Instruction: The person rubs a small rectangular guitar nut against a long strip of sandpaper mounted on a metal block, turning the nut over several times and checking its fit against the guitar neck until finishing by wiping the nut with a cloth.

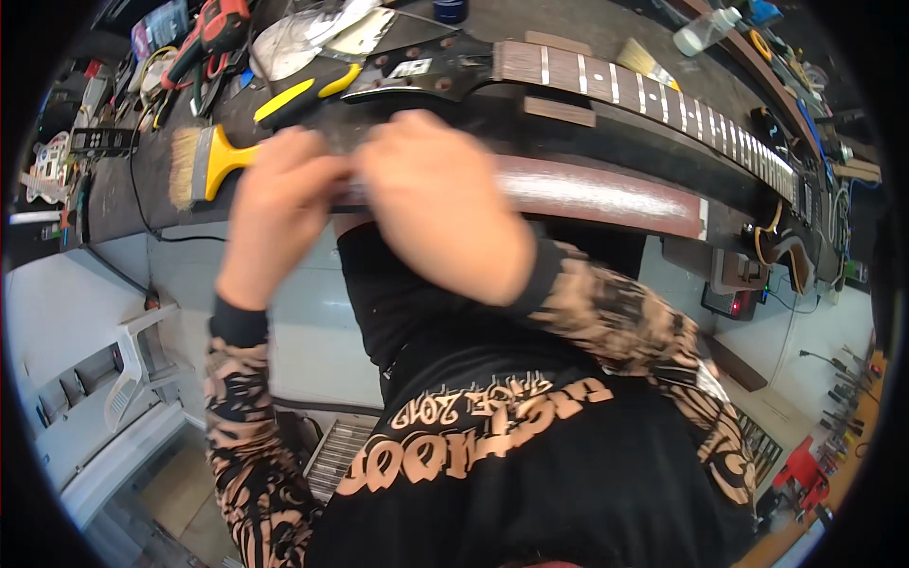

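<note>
Both my hands are blurred at the left end of a long reddish-brown strip (pixel 606 189) with a pale sheen, lying along the bench's front. My left hand (pixel 279 204) has curled fingers beside a yellow-handled paintbrush (pixel 220 156); what it holds is hidden. Just to its right, my right hand (pixel 440 204) is closed over the strip's end, its grip also hidden. Behind them lie a yellow-and-black tool (pixel 284 99) and a guitar neck with a black headstock (pixel 407 71) and a fretted dark fingerboard (pixel 644 90).
The dark bench (pixel 123 208) holds red-and-black tools (pixel 199 52), cables, wood blocks (pixel 559 111), a second brush (pixel 636 59) and a clear bottle (pixel 705 28). A white plastic chair (pixel 142 350) stands below left. Tools hang along a wooden board (pixel 857 426) at the right.
</note>
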A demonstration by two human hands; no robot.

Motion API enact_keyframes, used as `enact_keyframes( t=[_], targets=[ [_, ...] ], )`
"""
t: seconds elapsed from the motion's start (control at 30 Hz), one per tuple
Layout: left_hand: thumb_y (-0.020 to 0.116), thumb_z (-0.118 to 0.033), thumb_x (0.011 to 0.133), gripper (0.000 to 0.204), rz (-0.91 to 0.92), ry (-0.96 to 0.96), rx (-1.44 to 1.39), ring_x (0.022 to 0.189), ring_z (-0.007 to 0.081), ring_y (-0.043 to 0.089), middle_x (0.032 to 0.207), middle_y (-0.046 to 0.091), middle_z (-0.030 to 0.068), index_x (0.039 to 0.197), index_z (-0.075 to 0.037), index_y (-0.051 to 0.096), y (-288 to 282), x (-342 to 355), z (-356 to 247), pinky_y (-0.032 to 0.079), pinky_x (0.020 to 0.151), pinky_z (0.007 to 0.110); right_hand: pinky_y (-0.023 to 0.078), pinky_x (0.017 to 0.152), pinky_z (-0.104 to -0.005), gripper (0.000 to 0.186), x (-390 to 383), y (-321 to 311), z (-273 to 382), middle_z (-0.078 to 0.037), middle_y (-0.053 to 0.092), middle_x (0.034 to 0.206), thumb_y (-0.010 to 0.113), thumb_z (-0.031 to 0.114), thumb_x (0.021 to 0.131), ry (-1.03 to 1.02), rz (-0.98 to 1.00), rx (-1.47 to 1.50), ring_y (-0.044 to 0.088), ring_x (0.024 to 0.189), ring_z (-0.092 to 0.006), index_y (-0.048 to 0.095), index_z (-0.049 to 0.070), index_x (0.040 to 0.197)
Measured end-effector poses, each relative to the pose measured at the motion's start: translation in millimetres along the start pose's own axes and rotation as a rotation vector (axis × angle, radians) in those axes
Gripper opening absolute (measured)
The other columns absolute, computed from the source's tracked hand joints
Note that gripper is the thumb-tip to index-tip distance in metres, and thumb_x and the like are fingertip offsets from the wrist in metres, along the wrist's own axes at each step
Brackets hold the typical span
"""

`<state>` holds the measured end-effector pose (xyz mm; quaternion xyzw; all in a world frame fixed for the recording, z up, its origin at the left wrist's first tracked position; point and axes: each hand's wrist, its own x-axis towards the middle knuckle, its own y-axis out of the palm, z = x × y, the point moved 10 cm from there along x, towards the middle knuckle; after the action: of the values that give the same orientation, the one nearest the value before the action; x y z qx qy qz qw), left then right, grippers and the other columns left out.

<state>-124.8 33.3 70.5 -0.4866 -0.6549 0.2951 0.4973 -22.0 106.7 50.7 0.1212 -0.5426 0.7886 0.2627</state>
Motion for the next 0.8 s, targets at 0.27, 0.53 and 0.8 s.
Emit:
enact_keyframes(
  t=[0.27,0.53,0.8],
  targets=[
    [0.082,0.006,0.086,0.017,0.034,0.037,-0.152,0.098,0.0392,0.067,0.098,0.062,0.0159,0.098,-0.001,0.071,76.1,48.8,-71.3,0.056,0.084,0.052,0.061,0.090,-0.0470,0.013,-82.2,-81.6,-79.3,-0.010,0.071,0.101,0.083,0.003,0.088,0.059,-0.050,0.064,0.067,0.103,-0.0362,0.075,0.005,0.097],
    [0.082,-0.008,0.089,0.007,-0.162,0.276,-0.263,0.107,0.0368,0.072,0.101,0.071,0.0141,0.094,-0.004,0.078,175.3,160.2,-236.6,0.061,0.095,0.049,0.054,0.096,-0.0444,0.018,-184.9,-224.2,-196.1,-0.009,0.073,0.104,0.090,0.002,0.090,0.493,0.031,-0.142,0.064,0.107,-0.0334,0.085,0.003,0.107],
    [0.080,0.004,0.089,0.018,-0.015,0.010,-0.084,0.096,0.0387,0.066,0.097,0.063,0.0152,0.106,0.000,0.078,28.7,8.0,-19.1,0.055,0.085,0.049,0.058,0.090,-0.0467,0.006,-23.0,-28.4,-31.5,-0.008,0.077,0.098,0.080,0.014,0.085,-0.009,-0.032,-0.001,0.071,0.107,-0.0334,0.082,0.010,0.088]
  ],
)
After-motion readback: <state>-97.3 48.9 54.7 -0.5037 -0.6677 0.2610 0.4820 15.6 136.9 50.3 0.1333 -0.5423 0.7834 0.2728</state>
